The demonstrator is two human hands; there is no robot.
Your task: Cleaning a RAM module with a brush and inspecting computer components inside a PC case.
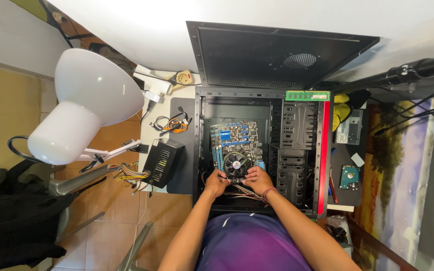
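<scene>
Cooler fan [236,164] gripped by left hand [216,182] and right hand [258,179], inside case [322,150] on desk [149,125]

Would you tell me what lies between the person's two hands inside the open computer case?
In the head view, the round black cooler fan on the motherboard sits between the left hand and the right hand; both hands touch its edges.

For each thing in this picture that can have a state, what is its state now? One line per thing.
Computer case: lying on its side, open.
Side panel: removed, leaning behind the case.
Motherboard: seated inside the case.
Cooler fan: on the motherboard, between both hands.
Left hand: touching the fan's edge.
Right hand: touching the fan's edge.
Power supply: outside the case, on the desk.
Memory stick: loose, on the case's edge.
Hard drive: loose, outside the case.
</scene>
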